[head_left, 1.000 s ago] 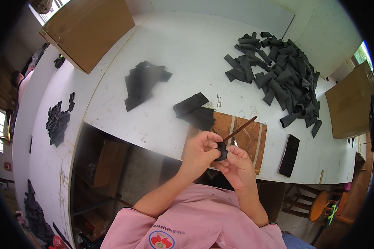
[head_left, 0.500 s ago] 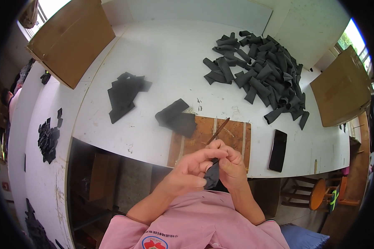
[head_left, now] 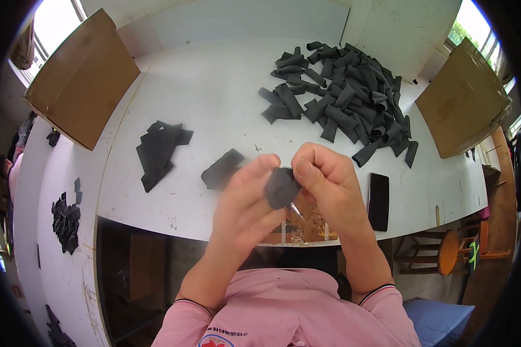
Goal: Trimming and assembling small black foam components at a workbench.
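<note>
Left hand, mid-frame: half open, thumb and fingers spread around a dark grey fabric piece, blurred. Can't tell if it grips or just backs the piece. Right hand: fingers curled, thumb and index pinched shut on the piece's upper right edge. Piece sits at frame centre, between the hands, above the bench front edge. Slim shiny metal tool shows just below it; can't tell what holds it.

Behind/below the hands: brown board, mostly covered. Small dark stack just left of the left hand, larger flat stack further left. Big heap of dark tubes upper right of centre. Black phone right of the right hand. Cardboard boxes at upper left and upper right. Scrap pile far left, round-seat stool lower right.
</note>
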`<state>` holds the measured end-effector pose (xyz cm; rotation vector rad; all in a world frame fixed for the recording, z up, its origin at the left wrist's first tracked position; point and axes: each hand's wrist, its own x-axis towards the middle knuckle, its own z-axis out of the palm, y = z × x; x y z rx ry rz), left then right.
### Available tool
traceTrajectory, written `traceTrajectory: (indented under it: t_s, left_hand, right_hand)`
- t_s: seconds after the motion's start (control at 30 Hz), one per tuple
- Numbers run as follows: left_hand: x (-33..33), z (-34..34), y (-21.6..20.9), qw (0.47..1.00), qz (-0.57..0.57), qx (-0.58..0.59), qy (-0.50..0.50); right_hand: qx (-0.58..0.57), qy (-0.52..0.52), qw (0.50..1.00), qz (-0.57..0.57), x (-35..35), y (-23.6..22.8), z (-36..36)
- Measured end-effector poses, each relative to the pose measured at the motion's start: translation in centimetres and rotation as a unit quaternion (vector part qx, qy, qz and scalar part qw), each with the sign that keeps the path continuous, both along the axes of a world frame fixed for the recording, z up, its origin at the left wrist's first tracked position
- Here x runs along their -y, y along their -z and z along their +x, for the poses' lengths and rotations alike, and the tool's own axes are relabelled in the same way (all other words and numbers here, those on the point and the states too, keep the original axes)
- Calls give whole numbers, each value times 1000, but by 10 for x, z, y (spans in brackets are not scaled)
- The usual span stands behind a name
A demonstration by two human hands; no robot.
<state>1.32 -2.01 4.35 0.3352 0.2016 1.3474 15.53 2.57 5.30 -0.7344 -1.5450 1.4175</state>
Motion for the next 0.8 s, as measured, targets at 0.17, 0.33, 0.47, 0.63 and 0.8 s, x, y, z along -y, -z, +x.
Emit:
traceTrajectory:
  t_s: [0.17,0.33,0.47,0.63,0.8]
  left_hand:
    - [-18,-12,52,974,-77,182,111]
    - [-8,-10,69,984,-159,53,56]
    - [-12,-7,72,997,-40,-1,62]
    - [-9,-6,45,693,252,-614,-283]
    - [-4,3,39,783,186,-511,-303]
  right_hand:
    - [-72,-90,955,-272,-22,49,-3]
    - [-110,-115,938,-309,-13,80,-3]
    - [-59,-105,955,-272,-19,76,-1]
    - [78,21,993,-88,-14,67,8]
    - [250,131,869,407,-1,26,2]
